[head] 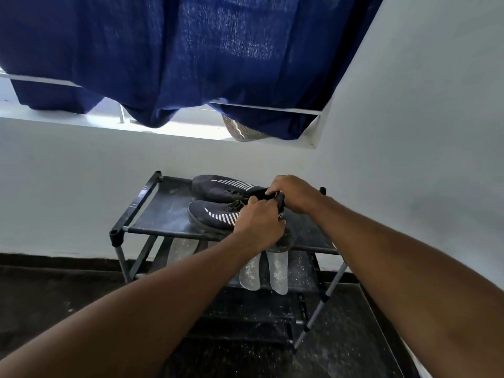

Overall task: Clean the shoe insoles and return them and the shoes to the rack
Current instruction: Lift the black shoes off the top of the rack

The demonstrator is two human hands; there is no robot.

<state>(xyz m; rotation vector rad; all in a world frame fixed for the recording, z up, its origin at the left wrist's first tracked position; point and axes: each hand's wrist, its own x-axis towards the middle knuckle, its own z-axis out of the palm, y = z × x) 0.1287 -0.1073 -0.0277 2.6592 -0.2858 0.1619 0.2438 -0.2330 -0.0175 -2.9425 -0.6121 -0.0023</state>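
Forearms reach in from below, both hands meeting at the near shoe's collar. Blue curtain (191, 58) hangs over the window; white wall behind.

Rack (141, 199), dark and dusty: top shelf carries two black shoes, far shoe (218, 186) against the wall, near shoe (210, 214) in front. Lower shelf holds pale insoles (278, 271), speckled, lying side by side.

Left hand (259, 225) grip is clamped on the near shoe's heel end; right hand (294, 195) pinches the collar or tongue — which exactly, hard to tell.

Step, as I judge it: opening the shoe to get at its insole, or settling the shoe. Next move calls for holding the collar wide.
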